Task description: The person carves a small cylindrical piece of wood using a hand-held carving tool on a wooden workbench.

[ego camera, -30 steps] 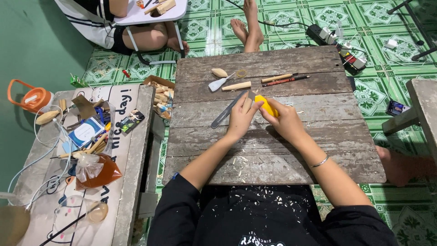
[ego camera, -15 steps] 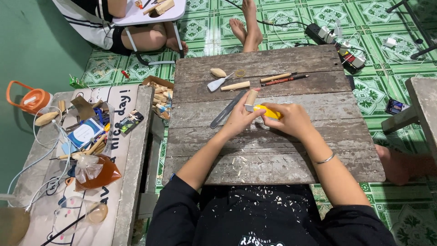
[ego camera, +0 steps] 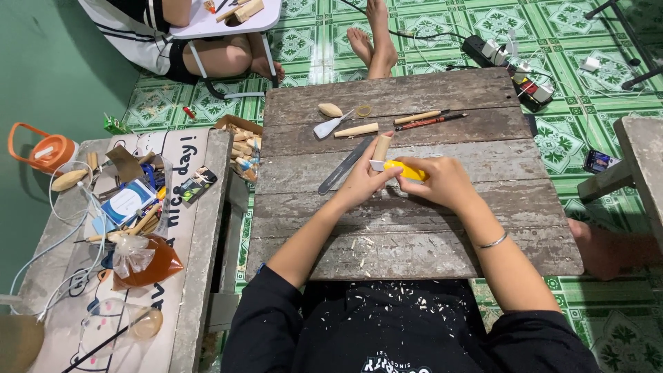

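Now two hands carve a small wooden stick on the worktop (ego camera: pixel 414 228).

The left hand (ego camera: pixel 362 181) pinches the wooden stick (ego camera: pixel 380 146) and tips it up, so its end sticks out for cutting. The right hand (ego camera: pixel 442 181) is wrapped tight around a yellow knife (ego camera: pixel 404 170), with the blade laid against the wood. Just beside them lies a long metal file (ego camera: pixel 343 166). Wood chips (ego camera: pixel 373 245) dot the boards near the person's lap.
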